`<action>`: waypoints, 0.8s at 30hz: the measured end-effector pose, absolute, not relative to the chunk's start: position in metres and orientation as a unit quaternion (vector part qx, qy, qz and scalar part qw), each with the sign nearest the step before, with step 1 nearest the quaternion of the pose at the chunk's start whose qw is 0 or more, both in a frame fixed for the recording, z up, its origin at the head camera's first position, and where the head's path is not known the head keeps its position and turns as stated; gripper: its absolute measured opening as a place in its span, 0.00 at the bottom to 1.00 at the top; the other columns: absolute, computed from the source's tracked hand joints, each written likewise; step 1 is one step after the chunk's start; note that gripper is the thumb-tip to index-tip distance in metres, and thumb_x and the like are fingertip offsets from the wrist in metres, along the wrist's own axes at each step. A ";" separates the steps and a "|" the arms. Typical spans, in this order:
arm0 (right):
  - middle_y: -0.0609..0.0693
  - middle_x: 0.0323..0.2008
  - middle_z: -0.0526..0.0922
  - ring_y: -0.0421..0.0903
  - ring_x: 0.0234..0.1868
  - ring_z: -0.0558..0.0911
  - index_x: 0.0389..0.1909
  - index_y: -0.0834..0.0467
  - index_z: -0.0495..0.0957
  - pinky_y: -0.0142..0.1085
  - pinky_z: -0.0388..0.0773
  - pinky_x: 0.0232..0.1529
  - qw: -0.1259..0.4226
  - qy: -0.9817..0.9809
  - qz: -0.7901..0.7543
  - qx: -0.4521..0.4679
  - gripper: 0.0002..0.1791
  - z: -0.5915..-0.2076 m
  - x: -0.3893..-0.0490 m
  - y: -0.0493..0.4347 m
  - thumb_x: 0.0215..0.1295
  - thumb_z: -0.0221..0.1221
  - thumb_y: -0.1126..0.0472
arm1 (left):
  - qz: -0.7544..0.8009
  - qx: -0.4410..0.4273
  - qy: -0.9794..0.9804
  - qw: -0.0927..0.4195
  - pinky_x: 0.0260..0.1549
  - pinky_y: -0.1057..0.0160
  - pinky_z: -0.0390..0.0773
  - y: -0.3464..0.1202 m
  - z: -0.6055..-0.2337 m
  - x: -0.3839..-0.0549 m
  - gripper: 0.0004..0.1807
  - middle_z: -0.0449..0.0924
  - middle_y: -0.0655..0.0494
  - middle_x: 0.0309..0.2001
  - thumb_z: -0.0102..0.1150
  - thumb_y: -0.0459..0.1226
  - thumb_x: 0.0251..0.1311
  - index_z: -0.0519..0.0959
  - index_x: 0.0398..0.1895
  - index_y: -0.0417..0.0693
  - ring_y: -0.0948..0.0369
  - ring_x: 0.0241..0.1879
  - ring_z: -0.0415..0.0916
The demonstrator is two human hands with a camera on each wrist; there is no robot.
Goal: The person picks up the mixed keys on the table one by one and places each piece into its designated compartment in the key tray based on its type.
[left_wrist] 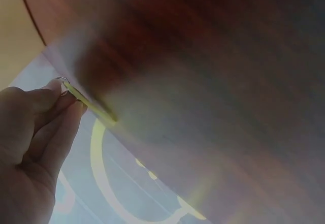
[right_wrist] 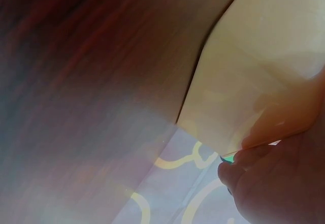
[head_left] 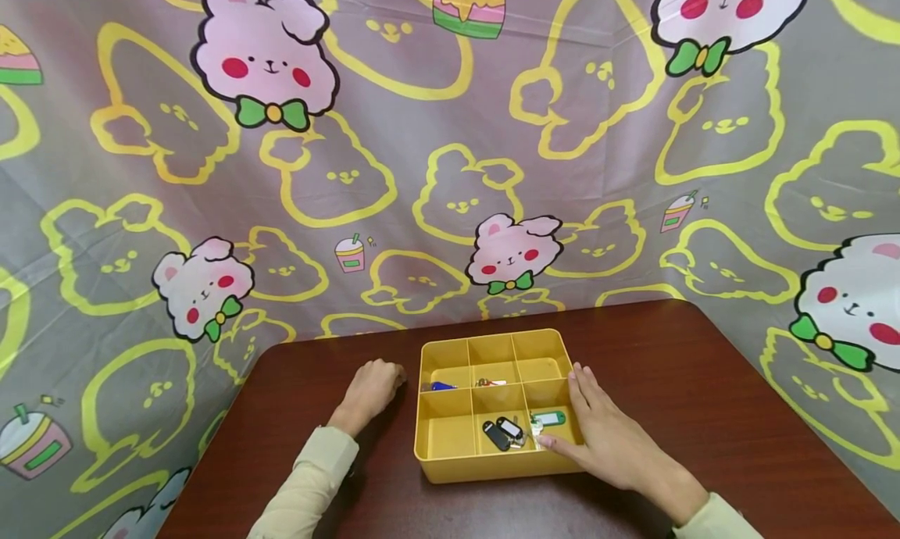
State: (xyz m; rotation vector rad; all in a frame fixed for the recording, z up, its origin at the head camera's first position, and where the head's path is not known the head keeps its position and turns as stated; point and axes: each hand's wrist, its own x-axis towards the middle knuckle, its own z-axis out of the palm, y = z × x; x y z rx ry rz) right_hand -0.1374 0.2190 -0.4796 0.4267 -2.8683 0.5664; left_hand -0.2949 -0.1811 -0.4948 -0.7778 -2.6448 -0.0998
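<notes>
A yellow divided box stands on the table. Left of it, my left hand is low over the tabletop; in the left wrist view it pinches a yellow key tag by its metal ring end. My right hand lies along the box's right wall, fingers straight, thumb reaching over the front right compartment. That compartment has a green key tag with keys. Two black key tags lie in the front middle one. A blue tag is in the back left, a red-and-white tag in the back middle.
The brown wooden table has rounded far corners. A patterned cloth with cartoon faces hangs behind the table and along its sides. Dividers split the box into several compartments.
</notes>
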 end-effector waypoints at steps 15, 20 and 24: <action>0.68 0.83 0.52 0.67 0.84 0.55 0.79 0.73 0.57 0.61 0.62 0.79 0.095 -0.967 0.189 0.142 0.64 -0.478 -0.137 0.219 0.65 0.56 0.21 | -0.081 -0.248 -0.949 0.177 0.34 0.54 0.89 -0.185 -0.483 -0.288 0.05 0.92 0.59 0.32 0.71 0.34 0.65 0.91 0.32 0.50 0.56 0.33 0.89; 0.68 0.83 0.51 0.66 0.84 0.54 0.79 0.72 0.56 0.61 0.63 0.78 0.094 -0.967 0.188 0.141 0.64 -0.477 -0.137 0.219 0.65 0.56 0.22 | -0.102 -0.234 -0.950 0.179 0.34 0.55 0.89 -0.187 -0.477 -0.286 0.05 0.92 0.57 0.32 0.70 0.32 0.64 0.91 0.32 0.50 0.57 0.32 0.89; 0.68 0.83 0.51 0.66 0.84 0.55 0.79 0.72 0.56 0.60 0.63 0.79 0.092 -0.968 0.188 0.142 0.64 -0.477 -0.138 0.219 0.65 0.55 0.21 | -0.114 -0.232 -0.948 0.185 0.34 0.56 0.89 -0.188 -0.472 -0.284 0.05 0.92 0.56 0.32 0.70 0.31 0.64 0.92 0.33 0.48 0.57 0.32 0.89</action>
